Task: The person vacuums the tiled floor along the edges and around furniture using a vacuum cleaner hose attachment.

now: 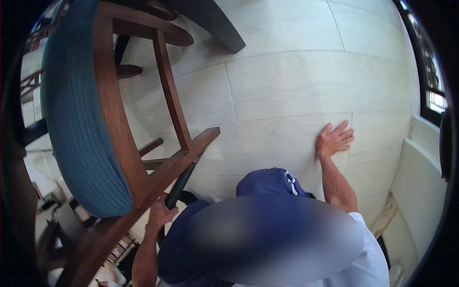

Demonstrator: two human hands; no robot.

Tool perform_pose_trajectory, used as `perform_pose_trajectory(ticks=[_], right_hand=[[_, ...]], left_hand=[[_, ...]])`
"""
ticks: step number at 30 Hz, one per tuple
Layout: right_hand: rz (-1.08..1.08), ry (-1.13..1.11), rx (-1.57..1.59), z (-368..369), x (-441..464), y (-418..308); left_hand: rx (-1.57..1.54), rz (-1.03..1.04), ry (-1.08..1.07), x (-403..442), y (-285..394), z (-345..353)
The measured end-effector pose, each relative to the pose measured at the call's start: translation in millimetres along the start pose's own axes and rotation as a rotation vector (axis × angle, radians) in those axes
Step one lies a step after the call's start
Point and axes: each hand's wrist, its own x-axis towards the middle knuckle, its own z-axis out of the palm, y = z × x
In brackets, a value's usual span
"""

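My right hand [336, 140] lies on the pale tiled floor [282, 86] with its fingers spread and holds nothing. Low on the left, my left hand [161, 214] curls its fingers around a black tube [180, 184], which slants up toward a chair leg. That leg belongs to a wooden chair [114, 105] with a ribbed teal seat [79, 115]; it appears sideways along the left of the view. The chair's frame passes close by my left hand, and whether they touch I cannot tell. A blurred patch covers part of my body.
A dark, broad furniture leg [215, 24] stands on the floor beyond the chair. On the right, a pale wall [420, 191] runs below a dark-framed window [432, 91]. A worn wooden piece [384, 215] is by the wall. More furniture and clutter show at far left.
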Motion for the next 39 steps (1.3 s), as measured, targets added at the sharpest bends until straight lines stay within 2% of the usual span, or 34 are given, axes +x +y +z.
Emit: perform_pose_trajectory(ticks=[1, 7, 9, 11, 14, 15, 18, 21, 23, 26, 32, 36, 39], right_hand=[[0.017, -0.020, -0.009, 1, -2, 2], [0.030, -0.092, -0.033, 4, -3, 0], [0.025, -0.095, -0.050, 2, -1, 4], [0.055, -0.088, -0.065, -2, -1, -2], [0.051, -0.103, -0.053, 0, -1, 0], [0.043, -0.098, -0.058, 0, 0, 2], [0.050, -0.129, -0.074, 0, 1, 0], [0.064, -0.120, -0.071, -6, -2, -2], [0.044, -0.100, -0.045, -4, -2, -1], [0.046, -0.081, -0.029, -2, -2, -2], [0.061, -0.089, -0.079, 0, -2, 1], [0.057, -0.089, -0.069, 2, -2, 0], [0.057, -0.081, -0.066, 1, -2, 0]], left_hand=[[-0.081, -0.077, 0.031, -1, 8, 4], [-0.145, 0.001, 0.247, -8, 52, 15], [-0.258, -0.051, 0.213, -13, 57, 18], [-0.208, -0.004, 0.257, -9, 53, 18], [-0.071, -0.086, 0.214, -12, 71, 1], [-0.081, -0.088, 0.210, -15, 73, 7], [0.168, -0.170, 0.201, -51, 80, 29], [0.216, -0.182, 0.040, -96, 92, 62], [0.169, -0.140, 0.090, -113, 122, 72], [0.117, -0.100, 0.179, -99, 149, 80], [0.048, -0.120, 0.204, -75, 157, 106], [-0.033, -0.054, 0.256, -73, 208, 102], [-0.012, -0.014, 0.282, -30, 222, 101]])
